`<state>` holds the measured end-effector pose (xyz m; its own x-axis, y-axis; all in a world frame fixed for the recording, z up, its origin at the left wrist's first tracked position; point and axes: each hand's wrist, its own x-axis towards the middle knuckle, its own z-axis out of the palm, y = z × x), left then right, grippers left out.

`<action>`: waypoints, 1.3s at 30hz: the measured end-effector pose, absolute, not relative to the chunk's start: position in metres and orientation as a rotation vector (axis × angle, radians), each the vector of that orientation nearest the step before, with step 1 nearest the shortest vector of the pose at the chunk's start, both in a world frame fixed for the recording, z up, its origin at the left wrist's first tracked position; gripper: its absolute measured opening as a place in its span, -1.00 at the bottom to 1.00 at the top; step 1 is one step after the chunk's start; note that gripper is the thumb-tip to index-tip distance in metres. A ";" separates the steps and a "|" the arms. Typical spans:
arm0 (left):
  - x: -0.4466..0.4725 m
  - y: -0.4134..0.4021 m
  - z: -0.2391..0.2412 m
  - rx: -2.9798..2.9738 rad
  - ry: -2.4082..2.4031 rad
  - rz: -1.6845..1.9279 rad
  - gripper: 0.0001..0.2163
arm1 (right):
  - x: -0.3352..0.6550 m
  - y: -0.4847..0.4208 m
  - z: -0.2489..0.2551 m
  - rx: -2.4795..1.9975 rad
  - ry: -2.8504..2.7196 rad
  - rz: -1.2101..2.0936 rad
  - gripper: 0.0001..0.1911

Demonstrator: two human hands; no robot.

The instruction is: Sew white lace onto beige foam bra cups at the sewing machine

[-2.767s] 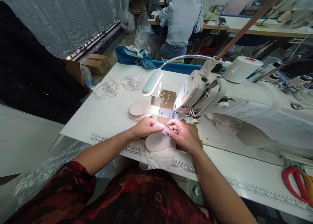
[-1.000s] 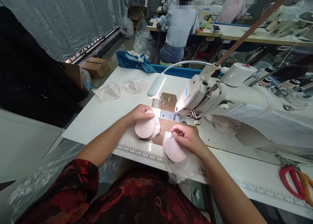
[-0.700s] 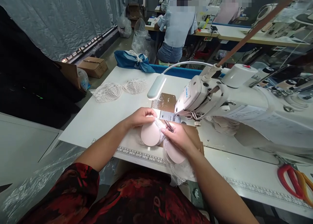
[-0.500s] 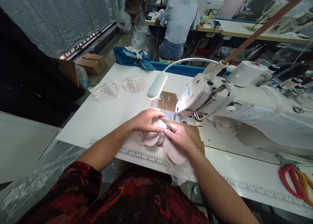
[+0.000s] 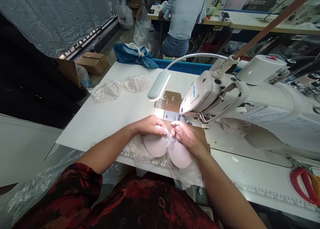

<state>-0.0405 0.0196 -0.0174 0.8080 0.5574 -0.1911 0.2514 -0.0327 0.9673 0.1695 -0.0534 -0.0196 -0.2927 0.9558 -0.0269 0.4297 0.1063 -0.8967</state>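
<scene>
A white lace bra point(image 5: 155, 145) with two smooth pale cups lies across the table's front edge, its lace hanging over. My left hand point(image 5: 151, 125) pinches the lace at the top of the left cup. My right hand point(image 5: 186, 137) is closed just above the right cup, near the bra's middle. Dark thread snips point(image 5: 172, 125) sit in that hand, with only a thin tip showing between the fingers. Right behind both hands is the metal needle plate point(image 5: 170, 116) of the sewing machine point(image 5: 212, 92). Whether my right fingers also grip lace is hidden.
Two lace cups point(image 5: 107, 90) lie at the table's left. A lamp point(image 5: 159, 85) hangs over the work. Red-handled scissors point(image 5: 303, 185) rest at the right edge. A blue cloth bundle point(image 5: 135, 54) lies at the back. Beyond it a person point(image 5: 185, 18) sits at another table.
My hands have drawn slightly apart, and the bra is spread flatter with both cups showing. The snips, more visible before, are now mostly covered by my right fingers. The view has shifted slightly.
</scene>
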 end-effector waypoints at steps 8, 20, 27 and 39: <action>-0.039 0.018 -0.019 1.466 0.683 0.296 -0.75 | 0.173 -0.049 -0.017 -1.321 -1.736 1.305 -0.69; -0.038 0.018 -0.020 1.496 0.687 0.245 -0.71 | 0.161 -0.053 -0.018 -1.320 -1.743 1.166 -0.79; -0.037 0.018 -0.026 1.510 0.660 0.260 -0.75 | 0.155 -0.053 -0.022 -1.277 -1.431 1.458 -0.56; -0.082 0.037 -0.006 1.721 0.699 0.209 -0.74 | 0.167 -0.051 -0.020 -1.356 -1.759 1.413 -0.63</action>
<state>-0.0821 0.0368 -0.0062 0.8030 0.5522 -0.2242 0.3385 -0.1130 0.9341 0.1671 -0.0508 -0.0197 -0.3758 0.9065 -0.1924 0.3832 -0.0370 -0.9229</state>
